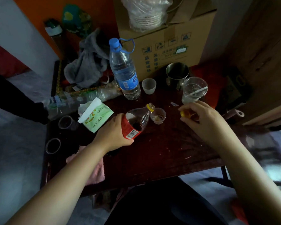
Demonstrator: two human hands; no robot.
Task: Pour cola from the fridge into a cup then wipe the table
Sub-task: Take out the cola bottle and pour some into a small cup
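Note:
My left hand point(113, 132) grips a cola bottle point(137, 120) with a red label, tilted so its open yellow-ringed neck points at a small clear plastic cup point(158, 115). The cup stands on the dark wooden table point(169, 151) and holds a little brown liquid at its bottom. My right hand point(201, 117) hovers to the right of the cup, fingers pinched on the yellow bottle cap point(185, 114). A pink cloth point(96, 171) lies at the table's front left edge, partly under my left forearm.
A big water bottle point(124, 70) stands behind the cup, next to a small white cup point(149, 86), a steel mug point(177, 73), a clear cup with a spoon point(194, 90) and a cardboard box point(165, 43). A tissue pack point(96, 116), a lying bottle and grey cloth crowd the left.

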